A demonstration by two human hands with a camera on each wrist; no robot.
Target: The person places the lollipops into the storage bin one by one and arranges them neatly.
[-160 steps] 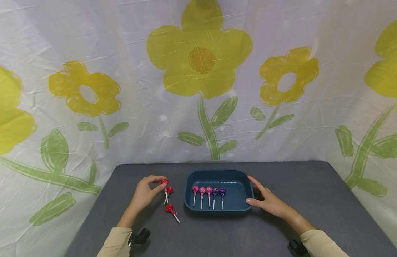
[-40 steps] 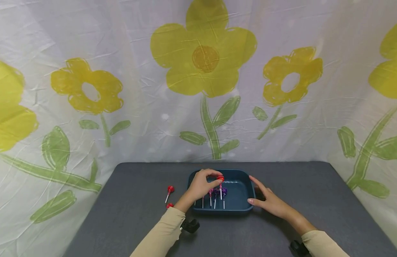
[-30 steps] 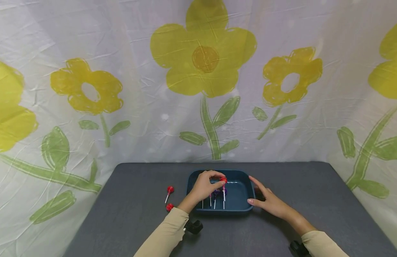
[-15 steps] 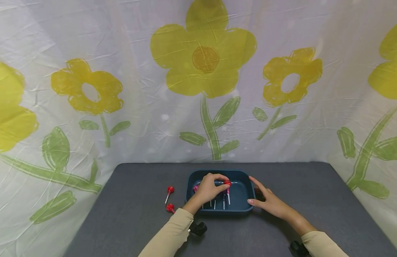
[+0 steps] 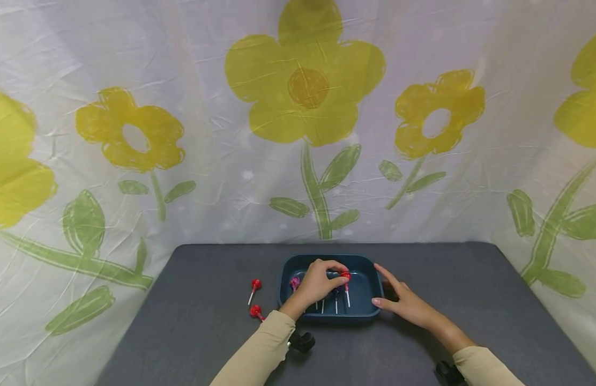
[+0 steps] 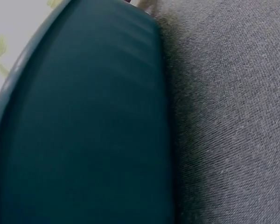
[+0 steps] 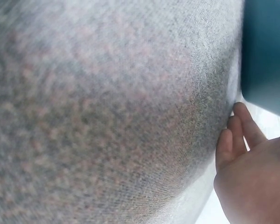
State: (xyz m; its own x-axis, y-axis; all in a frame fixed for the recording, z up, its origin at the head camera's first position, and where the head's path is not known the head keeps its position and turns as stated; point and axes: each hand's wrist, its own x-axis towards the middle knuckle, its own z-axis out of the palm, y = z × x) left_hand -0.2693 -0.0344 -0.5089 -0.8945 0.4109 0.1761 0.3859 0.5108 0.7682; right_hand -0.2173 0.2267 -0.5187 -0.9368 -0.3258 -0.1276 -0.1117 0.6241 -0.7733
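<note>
The left hand (image 5: 316,284) was over the blue bin (image 5: 365,294), its thumb and fingers clamped on the head of a red lollipop (image 5: 347,288). This lollipop was within the outline of the bin, right of the middle, with its white stick pointing toward the person. Whether it touched the bin floor could not be determined.

A pink lollipop (image 5: 295,282) lay in the left part of the bin. Further white sticks showed between it and the held lollipop; their heads were largely hidden by the left hand.

The right hand (image 5: 406,304) was at the right end of the bin, thumb and fingers apart, with the thumb and index fingertip at the rim. The right wrist view showed three of its fingers just beside a corner of the bin.

Two other lollipops, both red, lay on the table left of the bin: the far lollipop (image 5: 256,285) in full sight, the near lollipop (image 5: 255,311) with its stick partly hidden by the left sleeve (image 5: 259,346). The dark grey table (image 5: 211,300) stood before a pale curtain (image 5: 211,134) printed with yellow flowers. Both sleeves were beige.
</note>
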